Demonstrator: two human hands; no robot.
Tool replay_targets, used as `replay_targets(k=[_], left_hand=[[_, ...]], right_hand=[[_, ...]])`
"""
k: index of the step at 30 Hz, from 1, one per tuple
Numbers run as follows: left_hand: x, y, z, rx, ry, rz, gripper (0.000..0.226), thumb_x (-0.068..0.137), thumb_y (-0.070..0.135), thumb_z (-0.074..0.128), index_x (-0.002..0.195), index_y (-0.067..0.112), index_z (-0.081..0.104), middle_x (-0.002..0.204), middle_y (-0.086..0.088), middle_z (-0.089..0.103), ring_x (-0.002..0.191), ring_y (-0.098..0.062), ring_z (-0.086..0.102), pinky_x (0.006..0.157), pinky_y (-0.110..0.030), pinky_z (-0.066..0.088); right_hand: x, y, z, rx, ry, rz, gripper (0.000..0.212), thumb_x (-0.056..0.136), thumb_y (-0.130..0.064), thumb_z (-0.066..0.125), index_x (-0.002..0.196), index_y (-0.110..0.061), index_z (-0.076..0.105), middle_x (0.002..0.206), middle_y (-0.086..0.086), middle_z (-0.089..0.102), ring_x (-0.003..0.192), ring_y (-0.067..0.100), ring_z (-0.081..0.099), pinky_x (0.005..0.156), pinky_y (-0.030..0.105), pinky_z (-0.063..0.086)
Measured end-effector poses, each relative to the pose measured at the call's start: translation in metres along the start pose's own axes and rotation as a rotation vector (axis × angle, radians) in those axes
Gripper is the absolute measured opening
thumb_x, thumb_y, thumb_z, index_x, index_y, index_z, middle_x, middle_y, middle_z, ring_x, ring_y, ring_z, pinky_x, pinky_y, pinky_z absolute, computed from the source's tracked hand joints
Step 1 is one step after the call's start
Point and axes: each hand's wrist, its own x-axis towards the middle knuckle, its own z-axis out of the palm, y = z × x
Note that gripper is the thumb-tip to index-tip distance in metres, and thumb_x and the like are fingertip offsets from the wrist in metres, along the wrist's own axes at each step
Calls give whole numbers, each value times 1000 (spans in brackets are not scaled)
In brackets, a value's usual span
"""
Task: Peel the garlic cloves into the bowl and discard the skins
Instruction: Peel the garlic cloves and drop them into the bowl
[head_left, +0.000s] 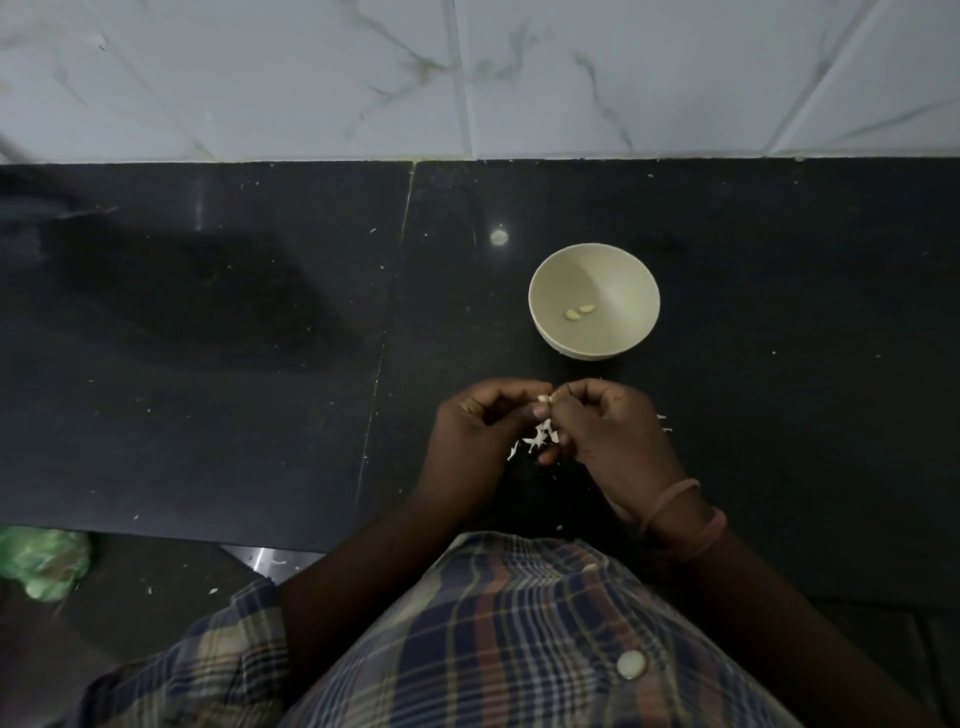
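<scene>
Pale garlic clove (543, 398) pinched between fingertips of left hand (475, 431) and right hand (605, 431) — near bowl (550, 332).

You have no legible text, label, brand, number or sign here: none on the bowl (594, 338), the bench (208, 364) or the wall tiles (260, 78).

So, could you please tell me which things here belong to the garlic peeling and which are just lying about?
Part of the job:
garlic clove, pinched by left hand and right hand
bowl holding two peeled cloves
skins

Lying about:
green bag
wristbands
</scene>
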Motion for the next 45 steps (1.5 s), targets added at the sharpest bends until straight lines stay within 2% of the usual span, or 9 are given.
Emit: replay_targets(k=[5, 13, 18, 22, 26, 31, 36, 40, 45], left_hand=[[-3, -3, -1, -315, -26, -179, 12, 91, 5, 69, 101, 8, 75, 98, -19, 74, 86, -28, 69, 73, -36, 55], [0, 6, -3, -514, 20, -295, 14, 94, 1, 57, 103, 3, 67, 85, -12, 72, 72, -15, 68, 66, -25, 56], [8, 9, -9, -577, 49, -313, 17, 98, 1, 56, 103, 5, 71, 91, -10, 74, 78, -14, 69, 71, -21, 57], [10, 10, -7, -606, 30, -332, 18, 99, 0, 54, 103, 6, 70, 94, -11, 74, 82, -15, 71, 74, -22, 58], [12, 9, -8, -626, 26, -354, 17, 98, 0, 55, 104, 7, 69, 96, -11, 74, 84, -16, 72, 75, -23, 59], [14, 6, -11, -639, 27, -367, 15, 96, 2, 59, 105, 6, 70, 97, -13, 74, 84, -16, 71, 73, -23, 59], [18, 6, -13, -614, 41, -340, 16, 89, 4, 64, 103, 6, 70, 95, -12, 74, 83, -16, 72, 75, -23, 59], [22, 6, -12, -566, 39, -304, 15, 92, 1, 62, 104, 4, 70, 96, -13, 74, 86, -17, 72, 77, -23, 59], [23, 6, -11, -496, 30, -259, 15, 93, -3, 61, 103, 3, 70, 95, -15, 75, 86, -20, 73, 78, -27, 59]], right_hand=[[-1, -2, 5, 77, -22, 15, 14, 95, -3, 58, 83, 0, 65, 51, 1, 58, 42, 18, 57, 55, 33, 49], [2, -1, 12, 234, -19, 105, 16, 100, -6, 55, 89, 3, 62, 55, 5, 51, 42, 12, 54, 52, 31, 55], [6, -5, 10, 258, 26, 108, 18, 100, -4, 52, 85, 0, 61, 57, 5, 52, 43, 11, 53, 55, 34, 56], [9, 1, 2, 31, 59, 14, 11, 97, -4, 56, 91, -1, 65, 63, 5, 62, 54, 16, 62, 71, 49, 59], [11, 4, 0, -252, 144, -171, 26, 95, -14, 46, 79, -12, 66, 69, 1, 65, 63, 17, 62, 64, 44, 57], [13, 5, -1, -551, 203, -365, 36, 100, -33, 57, 71, -12, 54, 60, -2, 55, 58, 14, 52, 58, 36, 40], [16, 9, 1, -521, 131, -394, 14, 87, -12, 69, 96, -19, 62, 95, -8, 64, 82, 4, 60, 74, 24, 50], [18, 4, 4, -426, 134, -362, 6, 90, -17, 68, 91, -22, 72, 82, -9, 72, 71, 9, 68, 71, 39, 58], [17, -2, 8, -355, 158, -363, 5, 90, -19, 69, 89, -19, 74, 72, -2, 73, 57, 14, 69, 62, 36, 59]])
